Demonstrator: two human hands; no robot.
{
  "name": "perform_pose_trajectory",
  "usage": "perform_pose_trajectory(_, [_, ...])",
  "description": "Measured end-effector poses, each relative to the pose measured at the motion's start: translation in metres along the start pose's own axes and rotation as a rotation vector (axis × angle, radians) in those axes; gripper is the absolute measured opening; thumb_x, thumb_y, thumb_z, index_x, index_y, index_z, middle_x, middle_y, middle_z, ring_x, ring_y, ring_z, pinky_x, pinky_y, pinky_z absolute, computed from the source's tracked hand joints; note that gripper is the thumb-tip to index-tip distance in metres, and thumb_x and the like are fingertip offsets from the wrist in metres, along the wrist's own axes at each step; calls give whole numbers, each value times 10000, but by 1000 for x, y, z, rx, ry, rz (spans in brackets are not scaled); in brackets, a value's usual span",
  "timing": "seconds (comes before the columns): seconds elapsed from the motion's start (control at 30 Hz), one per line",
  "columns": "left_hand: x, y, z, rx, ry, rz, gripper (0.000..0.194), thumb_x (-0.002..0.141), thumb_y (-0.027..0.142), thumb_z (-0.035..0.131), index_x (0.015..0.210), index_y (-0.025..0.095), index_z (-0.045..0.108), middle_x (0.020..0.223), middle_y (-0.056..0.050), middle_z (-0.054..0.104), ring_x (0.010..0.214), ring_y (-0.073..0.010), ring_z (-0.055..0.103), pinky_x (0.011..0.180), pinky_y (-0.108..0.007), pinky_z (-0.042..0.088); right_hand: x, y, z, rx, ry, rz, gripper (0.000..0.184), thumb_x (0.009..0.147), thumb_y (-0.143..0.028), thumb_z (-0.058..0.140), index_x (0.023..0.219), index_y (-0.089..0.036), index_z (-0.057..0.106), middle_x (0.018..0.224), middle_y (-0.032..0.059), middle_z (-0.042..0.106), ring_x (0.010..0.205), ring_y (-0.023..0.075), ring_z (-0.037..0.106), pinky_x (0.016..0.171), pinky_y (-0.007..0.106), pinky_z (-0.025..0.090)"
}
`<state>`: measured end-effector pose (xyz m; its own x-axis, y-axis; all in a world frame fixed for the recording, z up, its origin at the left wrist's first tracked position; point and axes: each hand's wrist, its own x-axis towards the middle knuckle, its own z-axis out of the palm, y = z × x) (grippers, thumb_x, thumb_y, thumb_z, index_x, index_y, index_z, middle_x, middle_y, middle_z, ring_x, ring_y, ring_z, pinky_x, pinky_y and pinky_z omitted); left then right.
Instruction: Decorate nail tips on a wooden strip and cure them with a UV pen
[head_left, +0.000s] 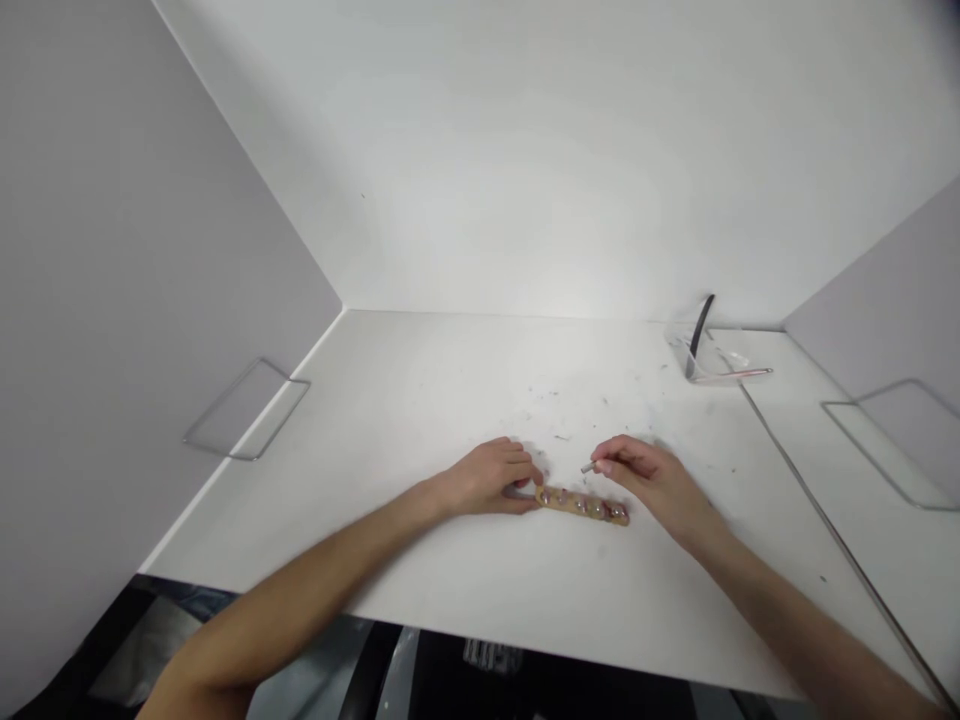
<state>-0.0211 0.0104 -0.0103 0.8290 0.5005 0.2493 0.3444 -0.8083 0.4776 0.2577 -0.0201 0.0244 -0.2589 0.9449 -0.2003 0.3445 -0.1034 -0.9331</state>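
Note:
A narrow tan wooden strip [570, 501] lies on the white table, with several shiny, rounded pieces set in a row along it, some reddish. My left hand [499, 478] rests on the table and pinches the strip's left end between thumb and fingers. Just above the strip's right half, my right hand [634, 470] is closed in a pinch on a short, thin greyish stick [588, 468]. The stick's free end points left, apart from the strip. What kind of tool or part it is cannot be made out.
Small dark scraps [561, 437] are scattered beyond the hands. At the back right stands a clear container [679, 345] with a dark curved piece and a pinkish rod. Wire loops [255, 458] jut from both side walls. A dark cable or seam [810, 500] runs down the right side.

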Motion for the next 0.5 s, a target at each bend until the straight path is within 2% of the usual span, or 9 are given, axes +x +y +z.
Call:
perform_pose_trajectory(0.1, [2,3,-2,11,14,12,235,952,427,612,994,202,666,742,11,637,735,-127,546,754,-269,419,-9,-5,-1,-183,-13,-128,291,943,-531,560,927,-269,684,946,17,677,904,153,614,821,310,470])
perform_pose_trajectory(0.2, [3,5,-4,16,27,23,242,955,425,614,983,191,671,732,4,642,738,-128,557,743,-272,422,-13,-5,2,-273,28,-306,236,979,-436,521,926,-278,687,939,20,675,869,141,633,750,289,500])
perform_pose_trajectory(0.37, [4,5,-6,18,23,36,273,962,457,618,976,190,675,764,-2,663,757,-128,571,741,-275,430,-10,2,10,-366,109,-530,137,978,-259,535,948,-267,668,897,8,685,819,117,646,729,264,539])
perform_pose_trajectory(0.5, [5,6,-5,38,13,39,269,962,453,623,980,189,669,807,-1,686,765,-122,572,747,-274,432,-10,9,16,-408,90,-700,165,948,-130,547,1004,-256,639,892,-10,690,826,101,621,711,242,533])
